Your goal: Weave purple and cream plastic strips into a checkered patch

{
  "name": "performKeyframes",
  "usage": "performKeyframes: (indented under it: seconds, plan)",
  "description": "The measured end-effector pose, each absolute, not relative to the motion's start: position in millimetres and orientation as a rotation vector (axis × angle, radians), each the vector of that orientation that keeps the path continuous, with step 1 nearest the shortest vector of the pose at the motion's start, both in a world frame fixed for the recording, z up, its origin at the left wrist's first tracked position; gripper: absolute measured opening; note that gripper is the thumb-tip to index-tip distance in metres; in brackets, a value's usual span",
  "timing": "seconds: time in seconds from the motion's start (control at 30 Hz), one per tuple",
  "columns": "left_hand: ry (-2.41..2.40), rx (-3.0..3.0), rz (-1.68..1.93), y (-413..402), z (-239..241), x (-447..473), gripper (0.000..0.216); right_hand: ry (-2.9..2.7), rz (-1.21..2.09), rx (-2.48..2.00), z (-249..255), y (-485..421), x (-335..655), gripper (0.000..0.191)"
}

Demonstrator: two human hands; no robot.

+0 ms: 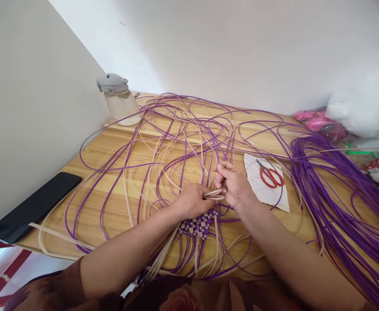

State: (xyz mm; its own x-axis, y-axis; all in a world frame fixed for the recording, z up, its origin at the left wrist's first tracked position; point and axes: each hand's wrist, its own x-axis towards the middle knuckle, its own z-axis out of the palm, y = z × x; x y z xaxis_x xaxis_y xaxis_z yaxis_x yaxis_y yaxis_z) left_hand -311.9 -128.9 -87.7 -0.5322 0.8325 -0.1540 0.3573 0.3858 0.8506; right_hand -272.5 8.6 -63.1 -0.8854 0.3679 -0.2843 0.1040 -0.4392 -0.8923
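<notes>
A small woven patch (198, 225) in a purple and cream check lies near the table's front edge, long strands running out from it on all sides. Just above it, my left hand (194, 201) is closed on several cream strips (213, 195), which stick out past the fingers to the right. My right hand (233, 183) is beside it with thumb and forefinger pinched together on a purple strand (216, 151); the exact grip is partly hidden. The two hands almost meet at the ends of the cream strips.
A thick bundle of purple strands (325, 172) lies on the right. Red-handled scissors (270, 176) rest on a paper sheet (265, 196). A black phone (36, 205) lies at the left edge, and a grey-lidded jar (120, 101) stands behind. Plastic bags (361, 112) are at the back right.
</notes>
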Motion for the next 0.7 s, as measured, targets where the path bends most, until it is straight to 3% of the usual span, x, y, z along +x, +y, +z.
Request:
performKeyframes:
  seconds: [0.3,0.5,0.7]
  plan:
    - [1.952,1.059,1.107,-132.0,-84.9,-313.2,0.046,-1.599,2.432,-0.723,-56.5,19.5,-277.3,0.014]
    - [2.052,1.163,1.172,-137.0,-72.3,-324.1,0.042,-2.141,2.336,-0.666,-59.2,20.6,-238.3,0.023]
    - [2.338,1.108,1.023,-137.6,-73.8,-323.3,0.046,-2.589,1.990,-0.430,-84.6,14.5,-226.4,0.024]
